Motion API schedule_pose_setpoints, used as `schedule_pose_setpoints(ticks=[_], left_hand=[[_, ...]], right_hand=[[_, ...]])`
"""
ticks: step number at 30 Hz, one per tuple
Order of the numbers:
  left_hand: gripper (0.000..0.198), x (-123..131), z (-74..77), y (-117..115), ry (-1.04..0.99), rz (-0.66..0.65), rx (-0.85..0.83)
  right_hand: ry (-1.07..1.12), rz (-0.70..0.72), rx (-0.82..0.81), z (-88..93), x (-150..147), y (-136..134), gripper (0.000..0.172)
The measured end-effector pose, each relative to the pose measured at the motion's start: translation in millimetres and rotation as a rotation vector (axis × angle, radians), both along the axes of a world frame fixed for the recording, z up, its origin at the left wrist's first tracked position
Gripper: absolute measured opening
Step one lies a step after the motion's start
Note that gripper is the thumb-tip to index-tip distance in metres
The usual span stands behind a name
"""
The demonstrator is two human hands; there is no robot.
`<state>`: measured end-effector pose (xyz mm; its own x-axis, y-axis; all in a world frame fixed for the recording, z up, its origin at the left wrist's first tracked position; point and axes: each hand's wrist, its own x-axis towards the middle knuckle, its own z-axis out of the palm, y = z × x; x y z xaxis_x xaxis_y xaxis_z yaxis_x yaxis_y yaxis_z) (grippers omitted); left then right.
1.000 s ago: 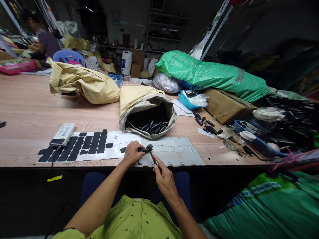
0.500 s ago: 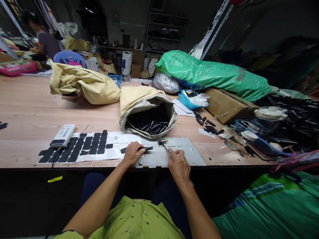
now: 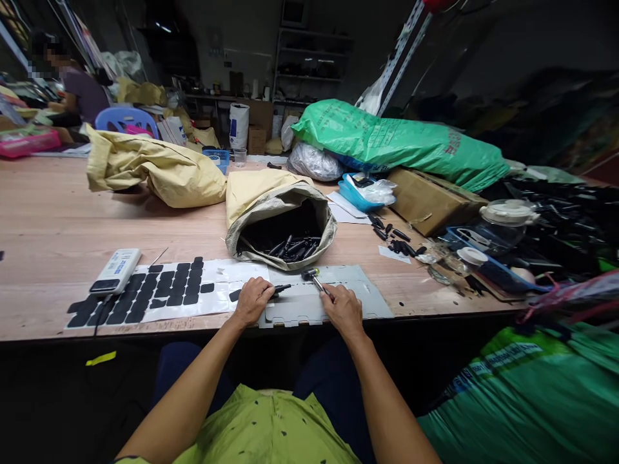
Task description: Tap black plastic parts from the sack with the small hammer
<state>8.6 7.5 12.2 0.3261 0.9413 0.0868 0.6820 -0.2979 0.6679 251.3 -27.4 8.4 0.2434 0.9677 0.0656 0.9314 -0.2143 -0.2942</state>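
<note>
My left hand (image 3: 253, 301) is closed around a slim black rod-shaped piece (image 3: 282, 289), whose narrow end points right over the grey board (image 3: 294, 309). My right hand (image 3: 344, 310) grips the handle of a small hammer (image 3: 310, 274) with a dark head and a yellow-green end. The hammer's head is up and to the right of the black piece, apart from it. Just behind both hands lies an open paper sack (image 3: 232, 241), its mouth facing me, with many similar black pieces (image 3: 294, 248) inside.
Left of the board is a white sheet of black stickers (image 3: 178, 283) with a white device (image 3: 116, 270) on it. Loose black pieces (image 3: 401, 245), a carton (image 3: 425, 200) and a green sack (image 3: 387, 138) are at right. A co-worker (image 3: 80, 93) sits far left.
The view has shifted slightly, so the bench things appear a little further left. The hammer head has moved slightly relative to the black piece; both hands keep their holds.
</note>
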Motion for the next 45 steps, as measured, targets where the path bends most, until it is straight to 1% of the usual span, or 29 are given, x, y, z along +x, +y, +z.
schedule_pose_setpoints(ticks=[2, 4, 6, 8, 11, 15, 18, 20, 22, 24, 26, 28, 30, 32, 34, 37, 40, 43, 44, 45], left_hand=[[0.031, -3.6, 3.1, -8.9, -0.005, -0.064, 0.021], [0.027, -8.7, 4.4, -24.5, -0.006, -0.165, 0.055], [0.022, -13.8, 2.1, -44.1, 0.018, -0.255, 0.080], [0.017, -16.8, -4.4, -63.7, 0.078, -0.294, 0.101], [0.012, -14.9, -20.1, -85.6, 0.199, -0.277, 0.176], [0.004, -4.5, -40.5, -101.0, 0.307, -0.214, 0.295], [0.007, 2.4, -45.1, -109.4, 0.302, -0.173, 0.318], [0.011, 6.2, -40.7, -110.8, 0.259, -0.166, 0.329], [0.015, 10.4, -30.8, -102.5, 0.198, -0.150, 0.347], [0.018, 15.6, -17.2, -80.2, 0.131, -0.094, 0.355], [0.019, 21.2, -2.5, -44.5, 0.070, 0.014, 0.344], [0.021, 26.4, 10.6, -1.4, 0.024, 0.144, 0.328], [0.022, 30.6, 20.7, 40.3, 0.023, 0.254, 0.303], [0.024, 34.4, 26.8, 73.5, 0.076, 0.314, 0.256], [0.025, 38.3, 29.0, 95.6, 0.170, 0.322, 0.185], [0.019, 43.4, 28.4, 111.1, 0.269, 0.329, 0.100], [0.016, 43.5, 30.7, 113.5, 0.269, 0.360, 0.079], [0.017, 34.5, 38.7, 104.7, 0.190, 0.386, 0.139], [0.018, 29.5, 41.5, 98.6, 0.141, 0.374, 0.181], [0.018, 23.8, 43.7, 90.8, 0.088, 0.334, 0.218]], right_hand=[[0.070, 0.000, -0.034, -0.3, 5.0, 4.1, 0.033], [0.099, -0.004, -0.035, -0.5, 6.6, 5.6, 0.034], [0.100, -0.011, -0.028, -0.9, 5.8, 5.5, 0.034], [0.089, -0.019, -0.024, -1.6, 4.2, 5.0, 0.034], [0.063, -0.022, -0.014, -3.1, 2.5, 4.6, 0.034], [0.044, -0.018, -0.007, -2.9, 1.4, 3.7, 0.034], [0.040, -0.016, -0.007, -0.9, 0.6, 2.5, 0.034], [0.040, -0.014, -0.005, 0.3, 0.1, 1.9, 0.034], [0.038, -0.012, -0.002, 0.7, -0.3, 1.7, 0.034], [0.031, -0.011, 0.000, 0.3, -0.5, 1.7, 0.034], [0.020, -0.008, 0.000, -0.5, -0.6, 1.9, 0.034], [0.013, -0.007, 0.001, -1.1, -0.7, 2.1, 0.034], [0.010, -0.007, 0.003, -1.5, -0.8, 2.1, 0.034], [0.007, -0.007, 0.011, -1.8, -1.2, 1.9, 0.035], [0.003, -0.006, 0.025, -2.5, -1.6, 1.6, 0.035], [-0.002, -0.005, 0.049, -4.5, -2.3, 1.3, 0.035], [-0.002, -0.009, 0.055, -6.0, -2.5, 1.4, 0.035], [0.003, -0.019, 0.044, -5.6, -2.6, 1.9, 0.035], [0.005, -0.020, 0.040, -5.2, -2.7, 2.1, 0.035], [0.004, -0.021, 0.037, -4.9, -2.8, 2.3, 0.035]])
